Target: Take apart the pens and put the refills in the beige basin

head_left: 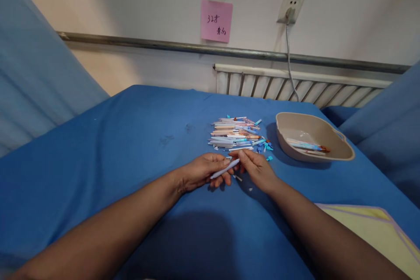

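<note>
Covering the whole work surface, a blue cloth (141, 131) shows soft creases on the left and a few dark smudges (166, 140) left of the pens. Above its near middle, the left hand (210, 167) grasps a pale lilac pen barrel (225, 169) between thumb and fingers. The right hand (257, 168) has its thumb and fingers drawn together at the barrel's far right end; whether they pinch it, I cannot tell.

Just beyond the hands lies a pile of pens (234, 133), mostly pale, with small blue pieces (265, 146) scattered at its right edge. Farther right, a beige basin (313, 123) holds more pens (306, 145), and a yellow sheet with a lilac edge (367, 232) lies at the near right.

Along the far side stands a pale wall (147, 0) with a metal rail (170, 46), a white radiator (272, 85), a handwritten pink note (216, 21) and an outlet (291, 7) with a cord (288, 57) hanging from its plug. Blue curtains (29, 65) flank the surface left and right.
</note>
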`<action>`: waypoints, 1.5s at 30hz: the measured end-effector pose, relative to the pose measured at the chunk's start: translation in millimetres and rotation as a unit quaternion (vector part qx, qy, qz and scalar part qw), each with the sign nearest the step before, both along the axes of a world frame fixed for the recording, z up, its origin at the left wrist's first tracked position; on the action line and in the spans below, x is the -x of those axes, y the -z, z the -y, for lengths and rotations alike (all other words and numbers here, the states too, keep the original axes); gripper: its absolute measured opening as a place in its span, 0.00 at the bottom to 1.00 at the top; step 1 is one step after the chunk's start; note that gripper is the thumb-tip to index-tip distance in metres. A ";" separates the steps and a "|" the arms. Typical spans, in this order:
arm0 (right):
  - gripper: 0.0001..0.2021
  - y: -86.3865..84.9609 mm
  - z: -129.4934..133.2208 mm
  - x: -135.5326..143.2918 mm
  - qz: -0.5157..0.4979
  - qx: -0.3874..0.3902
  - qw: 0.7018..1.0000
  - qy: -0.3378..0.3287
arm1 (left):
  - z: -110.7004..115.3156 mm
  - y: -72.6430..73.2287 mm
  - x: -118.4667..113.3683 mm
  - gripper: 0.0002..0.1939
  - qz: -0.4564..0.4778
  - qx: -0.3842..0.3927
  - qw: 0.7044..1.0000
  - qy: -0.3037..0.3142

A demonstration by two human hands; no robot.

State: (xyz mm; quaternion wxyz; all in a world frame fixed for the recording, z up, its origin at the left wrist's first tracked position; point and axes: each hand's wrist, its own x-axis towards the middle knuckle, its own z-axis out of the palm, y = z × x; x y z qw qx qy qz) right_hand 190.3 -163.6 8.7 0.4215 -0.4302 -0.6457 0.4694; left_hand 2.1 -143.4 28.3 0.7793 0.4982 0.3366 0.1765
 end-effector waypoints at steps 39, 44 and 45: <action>0.04 -13.0 -5.3 -52.8 0.394 -0.094 0.914 0.014 | -9.7 0.2 4.3 0.09 0.044 0.048 0.985 -0.159; 0.09 -12.3 -13.0 -48.3 0.134 -0.057 0.989 0.033 | -11.3 2.3 4.6 0.12 0.009 -0.018 0.988 -0.153; 0.10 -13.0 -14.5 -48.1 0.092 -0.054 0.994 0.036 | -11.5 3.1 4.7 0.13 -0.001 -0.037 0.988 -0.152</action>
